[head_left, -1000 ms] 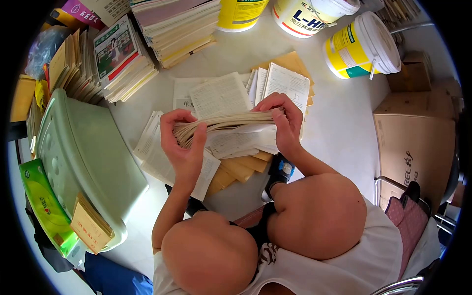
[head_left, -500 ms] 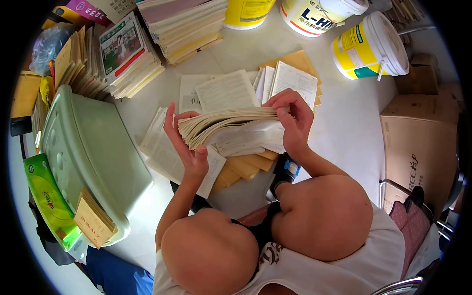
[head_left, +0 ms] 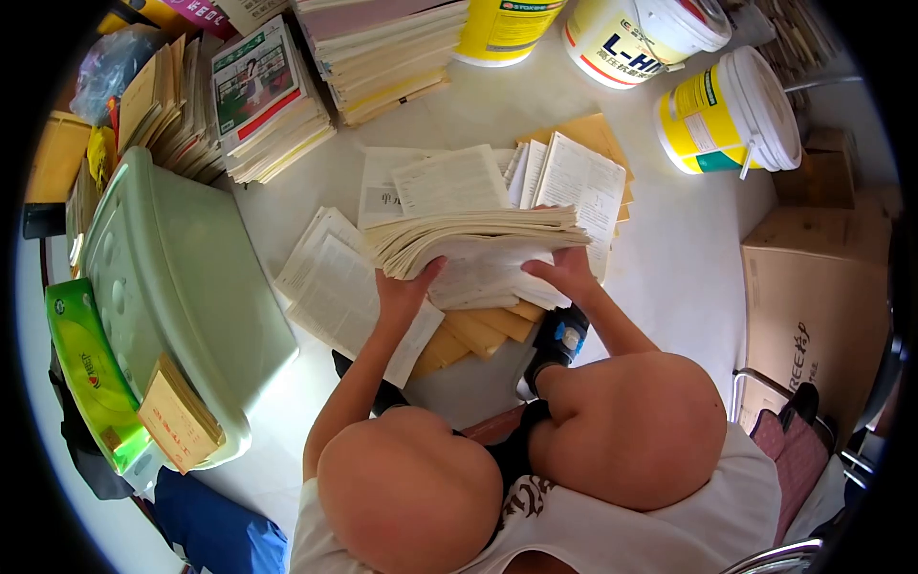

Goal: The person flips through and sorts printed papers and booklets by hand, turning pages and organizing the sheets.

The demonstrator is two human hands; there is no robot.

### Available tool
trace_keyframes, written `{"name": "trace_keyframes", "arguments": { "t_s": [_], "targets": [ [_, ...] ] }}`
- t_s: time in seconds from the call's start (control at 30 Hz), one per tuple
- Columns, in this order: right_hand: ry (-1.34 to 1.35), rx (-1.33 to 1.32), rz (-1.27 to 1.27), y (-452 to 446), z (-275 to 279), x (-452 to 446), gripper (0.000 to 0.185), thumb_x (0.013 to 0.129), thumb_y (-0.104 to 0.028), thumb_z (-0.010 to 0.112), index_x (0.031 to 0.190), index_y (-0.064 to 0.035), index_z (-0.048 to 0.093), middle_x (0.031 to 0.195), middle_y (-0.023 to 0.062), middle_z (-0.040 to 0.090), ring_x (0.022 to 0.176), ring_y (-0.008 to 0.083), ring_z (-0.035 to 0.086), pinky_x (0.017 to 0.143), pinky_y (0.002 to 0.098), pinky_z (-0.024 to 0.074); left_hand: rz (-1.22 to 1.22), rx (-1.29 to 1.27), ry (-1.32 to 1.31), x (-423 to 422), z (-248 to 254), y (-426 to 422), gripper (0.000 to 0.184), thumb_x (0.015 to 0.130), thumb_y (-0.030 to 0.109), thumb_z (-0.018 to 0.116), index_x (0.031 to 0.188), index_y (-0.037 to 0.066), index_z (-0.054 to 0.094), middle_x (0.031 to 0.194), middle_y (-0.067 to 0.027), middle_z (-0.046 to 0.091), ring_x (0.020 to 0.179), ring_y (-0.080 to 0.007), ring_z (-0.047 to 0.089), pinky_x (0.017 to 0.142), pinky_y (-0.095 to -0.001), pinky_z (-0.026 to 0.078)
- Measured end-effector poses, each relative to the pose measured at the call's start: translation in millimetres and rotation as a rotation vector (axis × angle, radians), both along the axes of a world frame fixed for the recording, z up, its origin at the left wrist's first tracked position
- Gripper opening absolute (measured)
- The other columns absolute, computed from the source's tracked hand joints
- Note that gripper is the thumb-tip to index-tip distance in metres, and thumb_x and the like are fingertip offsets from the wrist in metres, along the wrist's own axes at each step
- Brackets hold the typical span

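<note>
A thick stack of printed papers [head_left: 478, 234] is held up between my two hands, its sheets curved and bunched at the left end. My left hand [head_left: 406, 292] grips the lower left part, thumb on the near face and fingers hidden behind. On the lower right, my right hand [head_left: 566, 273] clasps it the same way, its fingers mostly hidden. Beyond the stack lie loose printed sheets [head_left: 445, 182] and a small pile of white papers [head_left: 583, 182] on a brown envelope [head_left: 601, 129]. More printed sheets [head_left: 335, 273] and brown envelopes [head_left: 469, 335] lie on the near side.
A lidded green storage bin [head_left: 201, 258] stands at left, with a green tissue pack [head_left: 86, 368] on it. Magazine stacks [head_left: 273, 124], paper piles [head_left: 392, 67] and buckets [head_left: 712, 120] line the back. Cardboard boxes [head_left: 803, 297] stand at right. My knees are in front.
Both hands have shifted their hold: the right came down from the stack's upper right corner, and the left closed around its lower left. The stack is turned more face-on. The view has shifted slightly.
</note>
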State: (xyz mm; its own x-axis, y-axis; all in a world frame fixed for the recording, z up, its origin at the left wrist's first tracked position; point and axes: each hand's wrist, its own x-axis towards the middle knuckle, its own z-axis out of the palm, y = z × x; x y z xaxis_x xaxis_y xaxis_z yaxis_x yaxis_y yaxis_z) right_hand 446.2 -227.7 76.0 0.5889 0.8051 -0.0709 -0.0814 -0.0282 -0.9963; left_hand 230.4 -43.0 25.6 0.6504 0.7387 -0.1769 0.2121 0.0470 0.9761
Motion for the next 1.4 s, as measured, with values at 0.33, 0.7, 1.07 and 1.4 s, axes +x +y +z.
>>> {"name": "trace_keyframes", "arguments": {
  "t_s": [0.33,0.7,1.07,1.4],
  "targets": [
    [-0.019,-0.224,-0.013,19.9,-12.0,-10.8,0.058,0.082,-0.01,0.093,0.132,-0.0007,0.066,0.125,0.0094,0.073,0.116,0.0193,0.067,0.101,0.035,0.0543,0.022,-0.22,-0.098,0.7,0.4,1.2,0.055,0.086,0.006,0.088,0.134,-0.003,0.062,0.126,-0.011,0.073,0.116,-0.0209,0.068,0.102,-0.0364,0.054],
    [-0.158,-0.327,0.056,50.3,-27.5,-10.3,0.035,0.096,-0.011,0.079,0.126,0.0045,0.069,0.118,0.0122,0.076,0.108,0.0197,0.069,0.096,0.0347,0.0558,0.052,-0.003,-0.091,-9.1,-4.7,7.9,0.054,0.099,0.014,0.076,0.147,-0.002,0.054,0.126,-0.0139,0.074,0.112,-0.0216,0.069,0.098,-0.0345,0.054],
    [0.141,-0.268,0.426,168.6,37.8,-75.1,0.066,0.104,-0.019,0.07,0.158,-0.005,0.037,0.145,0.0159,0.058,0.117,0.0259,0.069,0.081,0.0396,0.0672,0.437,-0.084,-0.322,-87.3,84.5,125.5,0.041,0.105,0.014,0.069,0.142,0.002,0.057,0.125,-0.0073,0.069,0.109,-0.0147,0.065,0.096,-0.0306,0.054],
    [0.179,-0.03,0.397,335.1,32.9,-50.4,0.057,0.108,-0.019,0.065,0.157,-0.0085,0.039,0.143,0.0129,0.059,0.121,0.0269,0.068,0.076,0.0404,0.0704,0.471,-0.091,-0.142,-68.2,88.5,247.2,0.053,0.098,0.017,0.074,0.143,0.001,0.053,0.125,-0.0142,0.07,0.109,-0.0237,0.071,0.08,-0.0389,0.062]
  ]
}}
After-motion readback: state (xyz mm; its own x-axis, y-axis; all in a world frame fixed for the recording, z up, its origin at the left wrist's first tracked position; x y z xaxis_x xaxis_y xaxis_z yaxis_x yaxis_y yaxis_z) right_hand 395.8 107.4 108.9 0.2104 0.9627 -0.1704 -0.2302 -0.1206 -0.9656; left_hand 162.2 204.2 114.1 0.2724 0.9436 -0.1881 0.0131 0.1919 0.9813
